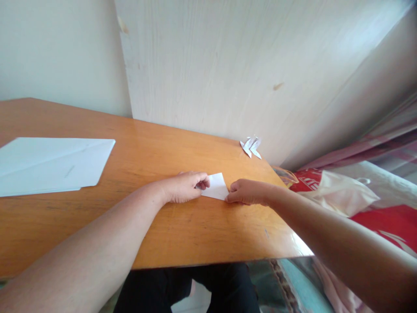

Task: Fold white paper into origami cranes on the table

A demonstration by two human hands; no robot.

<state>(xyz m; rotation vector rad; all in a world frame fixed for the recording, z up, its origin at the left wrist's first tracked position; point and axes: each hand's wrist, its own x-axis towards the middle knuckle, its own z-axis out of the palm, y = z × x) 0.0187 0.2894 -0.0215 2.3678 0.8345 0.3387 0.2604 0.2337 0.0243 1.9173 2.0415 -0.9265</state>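
A small folded piece of white paper [215,187] lies on the orange wooden table [146,226] between my two hands. My left hand [184,187] rests curled on the table, its fingertips pinched on the paper's left edge. My right hand [246,192] is closed too, its fingertips pressing the paper's right corner down against the table. Both forearms reach in from the bottom of the view.
A stack of large white sheets [48,163] lies at the table's left. A small folded paper figure [251,146] sits at the far edge against a pale wooden panel [228,65]. Red and white fabric with a plastic bag [345,191] lies right of the table.
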